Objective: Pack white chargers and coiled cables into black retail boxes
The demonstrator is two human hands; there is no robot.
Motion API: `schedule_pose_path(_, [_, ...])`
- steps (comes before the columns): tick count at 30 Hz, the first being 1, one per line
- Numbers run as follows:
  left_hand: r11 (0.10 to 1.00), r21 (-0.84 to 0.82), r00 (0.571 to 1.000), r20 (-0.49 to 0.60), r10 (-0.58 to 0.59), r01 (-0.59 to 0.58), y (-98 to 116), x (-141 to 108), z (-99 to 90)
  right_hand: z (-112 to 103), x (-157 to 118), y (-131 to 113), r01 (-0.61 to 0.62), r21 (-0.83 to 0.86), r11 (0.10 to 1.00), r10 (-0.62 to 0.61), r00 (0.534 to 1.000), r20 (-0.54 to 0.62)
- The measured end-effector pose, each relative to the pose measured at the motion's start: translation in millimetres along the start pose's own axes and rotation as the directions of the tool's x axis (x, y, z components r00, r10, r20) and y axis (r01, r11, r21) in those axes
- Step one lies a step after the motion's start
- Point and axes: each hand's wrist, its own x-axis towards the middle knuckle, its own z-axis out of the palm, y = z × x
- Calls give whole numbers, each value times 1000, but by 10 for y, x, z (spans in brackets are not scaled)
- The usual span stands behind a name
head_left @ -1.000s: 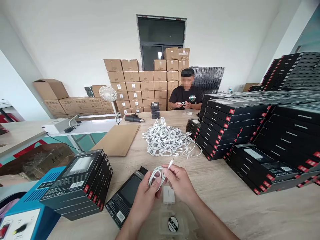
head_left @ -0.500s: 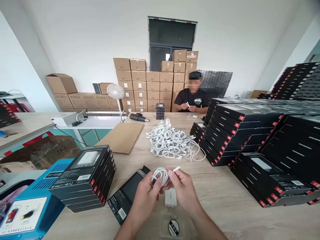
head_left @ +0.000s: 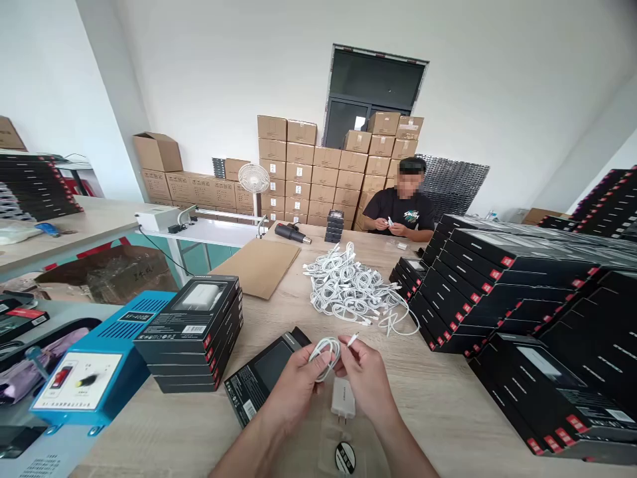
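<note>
Low over the table, my left hand [head_left: 301, 375] is closed around a coiled white charging cable [head_left: 326, 350]. My right hand [head_left: 367, 372] pinches the same cable near one end, its plug pointing up and away. Just below the hands lies a white charger plug [head_left: 343, 397] with its prongs toward me, on a clear plastic tray [head_left: 328, 443] bearing a round black-and-white label [head_left: 345, 458]. A black box [head_left: 261, 372] with a dark window lies flat beside my left hand, partly behind my forearm.
A tangled heap of white cables [head_left: 348, 285] lies ahead. Stacks of black boxes [head_left: 497, 265] line the right; a smaller stack [head_left: 194, 332] stands left, by a blue machine [head_left: 104, 362]. Flat cardboard [head_left: 256, 265] and a heat gun [head_left: 292, 232] lie farther back. A co-worker [head_left: 401, 209] sits opposite.
The view has swung to the left, so the scene sits farther right and tilted. Both hands keep hold of the coiled cable, with little change in their grip.
</note>
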Motion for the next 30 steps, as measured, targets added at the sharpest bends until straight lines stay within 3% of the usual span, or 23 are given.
schedule_pose_path(3, [999,-41,999,-45,19,-21,-49,20,13,31,-3,8,11,-108,994,-14,1000,-27])
schedule_pose_path(9, [983,89,964,-201,174,-159,-41,50,-5,106,-55,-69,134,-291,947,-161,984,-70])
schedule_pose_path(13, [982,27,940,-285,189,-189,-12,42,-25,157,-74,-76,179,-336,925,-215,974,-73])
schedule_pose_path(22, [986,-129,972,-225,71,-102,-16,12,-27,173,-97,-83,151,-520,841,-202,978,-43])
schedule_pose_path(30, [946,197,933,-204,297,-258,-110,23,-11,9,-66,-101,154,-770,619,-209,978,28])
